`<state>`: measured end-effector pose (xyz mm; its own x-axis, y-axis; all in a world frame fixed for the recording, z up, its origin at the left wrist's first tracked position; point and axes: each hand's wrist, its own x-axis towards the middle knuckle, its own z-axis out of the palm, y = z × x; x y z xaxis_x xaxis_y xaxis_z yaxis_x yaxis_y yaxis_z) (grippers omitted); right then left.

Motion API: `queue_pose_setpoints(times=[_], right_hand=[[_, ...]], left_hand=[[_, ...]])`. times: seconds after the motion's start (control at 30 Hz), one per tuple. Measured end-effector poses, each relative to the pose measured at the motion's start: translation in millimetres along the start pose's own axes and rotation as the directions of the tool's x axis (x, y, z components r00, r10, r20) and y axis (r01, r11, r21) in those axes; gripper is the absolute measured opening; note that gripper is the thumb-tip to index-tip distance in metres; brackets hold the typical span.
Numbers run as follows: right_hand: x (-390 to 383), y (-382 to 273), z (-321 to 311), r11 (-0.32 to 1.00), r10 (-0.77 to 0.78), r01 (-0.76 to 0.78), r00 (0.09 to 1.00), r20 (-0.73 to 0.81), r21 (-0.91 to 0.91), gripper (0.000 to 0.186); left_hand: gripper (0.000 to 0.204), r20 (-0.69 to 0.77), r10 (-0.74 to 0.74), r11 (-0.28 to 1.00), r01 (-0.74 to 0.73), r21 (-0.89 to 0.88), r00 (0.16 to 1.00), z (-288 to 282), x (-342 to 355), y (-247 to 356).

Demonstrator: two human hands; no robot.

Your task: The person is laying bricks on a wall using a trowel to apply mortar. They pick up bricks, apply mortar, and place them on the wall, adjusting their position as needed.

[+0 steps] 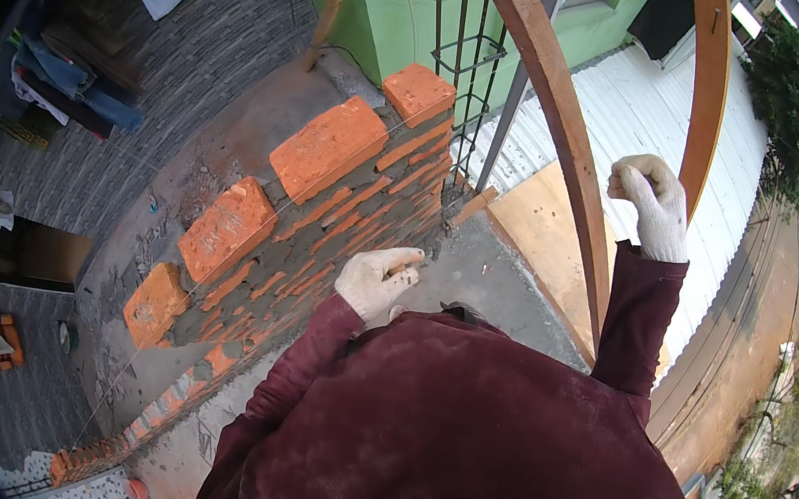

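My left hand [375,284], in a pale work glove, is beside the face of a brick wall [347,227]. Its index finger stretches to the right and other fingers bend; nothing shows in it. My right hand [651,207], gloved too, is raised at the right with its fingers curled, close to an upright wooden plank [708,88]. Whether the curled fingers hold anything small is hidden. Orange bricks stand spaced along the wall top: one at the far end [419,94], a larger one [328,147], another [227,230] and a nearer one [156,305]. A thin string runs along them.
A curved wooden plank [552,88] rises between wall and right arm. Tied steel rebar [464,31] stands at the wall's far end, before a green wall [391,6]. White corrugated roofing [727,141] lies right, above a dirt road [752,296]. Clothes [68,85] hang at the left.
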<state>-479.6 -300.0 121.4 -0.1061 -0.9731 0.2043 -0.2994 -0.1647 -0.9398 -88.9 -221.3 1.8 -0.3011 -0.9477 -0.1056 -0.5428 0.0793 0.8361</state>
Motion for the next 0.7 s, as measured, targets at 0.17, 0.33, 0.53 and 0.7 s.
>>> queue_pose_setpoints(times=[0.17,0.33,0.53,0.7], right_hand=[[74.6,-0.8,-15.6,0.985,-0.038,0.014,0.99,-0.137,-0.173,0.03],[154.9,28.6,-8.0,0.97,0.018,-0.023,1.0,-0.021,-0.241,0.035],[244.6,79.1,-2.8,0.942,0.091,-0.033,0.983,0.158,-0.333,0.031],[298.6,127.2,7.4,0.959,0.114,-0.038,0.959,0.26,-0.28,0.028]], left_hand=[[0.035,-0.066,0.235,0.945,-0.212,0.25,0.97,-20.2,55.2,36.1],[0.027,-0.101,0.352,0.882,-0.293,0.37,0.931,-23.2,96.5,56.5],[0.037,-0.047,0.294,0.89,-0.256,0.378,0.955,-19.4,135.2,64.7],[0.038,-0.089,0.326,0.839,-0.244,0.486,0.941,-9.8,186.7,81.5]])
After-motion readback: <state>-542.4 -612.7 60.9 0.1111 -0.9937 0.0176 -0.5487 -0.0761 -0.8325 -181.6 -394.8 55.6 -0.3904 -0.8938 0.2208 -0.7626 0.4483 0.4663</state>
